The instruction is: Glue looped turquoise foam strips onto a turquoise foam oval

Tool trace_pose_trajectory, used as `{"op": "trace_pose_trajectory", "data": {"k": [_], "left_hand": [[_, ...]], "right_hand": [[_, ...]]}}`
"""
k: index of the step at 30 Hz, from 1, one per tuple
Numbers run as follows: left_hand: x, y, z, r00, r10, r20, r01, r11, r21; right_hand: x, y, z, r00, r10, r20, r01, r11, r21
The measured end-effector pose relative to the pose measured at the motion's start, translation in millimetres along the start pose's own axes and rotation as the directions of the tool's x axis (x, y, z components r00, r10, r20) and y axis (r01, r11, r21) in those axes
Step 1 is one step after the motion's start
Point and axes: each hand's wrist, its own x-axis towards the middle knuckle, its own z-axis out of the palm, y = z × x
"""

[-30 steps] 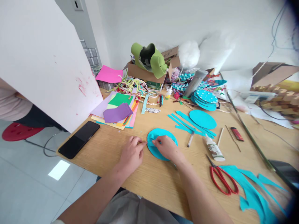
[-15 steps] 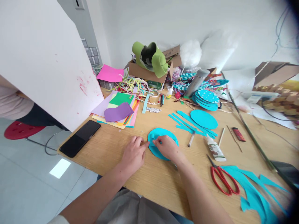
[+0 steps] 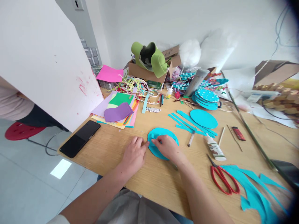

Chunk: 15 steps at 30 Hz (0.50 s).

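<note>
A bright blue disc (image 3: pixel 171 133) lies on the table in front of me, with a folded or curled blue strip (image 3: pixel 152 136) on top of its left half. My left hand (image 3: pixel 135 154) rests on the wood at the disc's left side. Its fingers are bent, and the thumb and index tips come together at the disc's edge. From the right, my right hand (image 3: pixel 167 147) reaches over the disc. Thumb and index finger are pinched on the blue strip, the other fingers curled and partly hidden. Something thin and shiny, mostly hidden, lies under my right wrist.
To the right are a pen (image 3: pixel 191 139), a glue bottle (image 3: pixel 216 149), red-handled scissors (image 3: pixel 224 179), blue scraps (image 3: pixel 252 189), blue strips (image 3: pixel 184 119) and another blue disc (image 3: pixel 203 119). A phone (image 3: pixel 80 138) and coloured sheets (image 3: pixel 119 112) lie left. Behind stands a flask (image 3: pixel 197 82).
Both hands stay in almost the same place at the disc's left part. The rest of the table looks unchanged.
</note>
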Motion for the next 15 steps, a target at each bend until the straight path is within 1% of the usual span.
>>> {"op": "trace_pose_trajectory", "data": {"k": [4,8,11,15], "left_hand": [[-0.3,1.3,0.3,1.000,0.003,0.011,-0.003,1.000,0.015],[0.0,2.2,0.7,0.999,0.005,0.035,-0.006,1.000,0.029],[0.8,2.9,0.7,0.999,-0.001,0.044,0.000,1.000,0.031],[1.2,3.1,0.5,0.999,-0.004,0.044,0.004,1.000,0.012]], "right_hand": [[-4.2,2.9,-9.8,1.000,0.008,-0.011,-0.007,0.996,0.093],[-5.9,12.2,-18.6,1.000,-0.002,0.029,-0.006,0.965,0.263],[-5.3,18.7,-19.2,0.999,-0.043,0.033,0.027,0.927,0.374],[-4.6,19.6,-17.5,0.997,-0.083,-0.008,0.078,0.895,0.439]]}}
